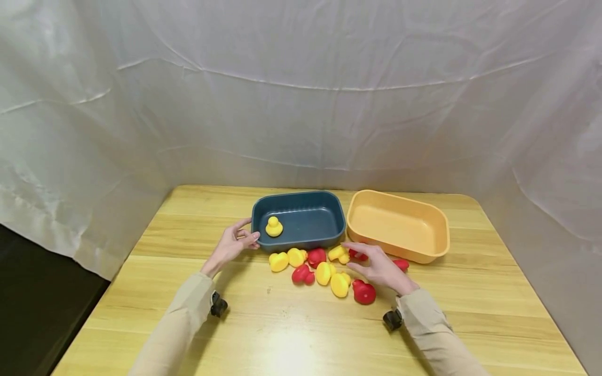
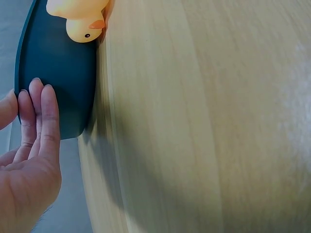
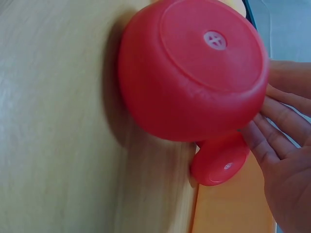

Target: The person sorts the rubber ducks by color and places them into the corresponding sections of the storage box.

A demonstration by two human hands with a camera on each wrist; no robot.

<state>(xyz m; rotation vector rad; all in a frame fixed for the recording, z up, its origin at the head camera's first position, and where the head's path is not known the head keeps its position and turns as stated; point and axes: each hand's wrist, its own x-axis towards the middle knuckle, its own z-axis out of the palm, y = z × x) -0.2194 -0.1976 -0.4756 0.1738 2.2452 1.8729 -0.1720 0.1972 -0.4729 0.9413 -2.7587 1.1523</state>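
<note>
My left hand [image 1: 232, 243] is at the left end of the dark blue bin [image 1: 305, 244]. In the left wrist view its fairly straight fingers [image 2: 50, 116] lie against the bin's outer wall. Inside that bin a yellow rubber duck [image 1: 274, 227] sits upright near the left end. My right hand [image 1: 378, 266] reaches over the scattered ducks, thumb and fingers spread apart around a tipped yellow duck [image 1: 336, 254]. Partly behind this hand is a red duck [image 1: 359, 255]. Close to the right wrist camera, another red duck [image 3: 194, 73] shows its round base and hides part of the fingers.
Right of the blue bin stands an orange bin [image 1: 400, 224]. Several more yellow ducks [image 1: 340, 284] and red ducks [image 1: 303, 274] lie in front of the bins on the wooden table [image 1: 263, 324]. A pale sheet [image 1: 301, 115] hangs behind the table.
</note>
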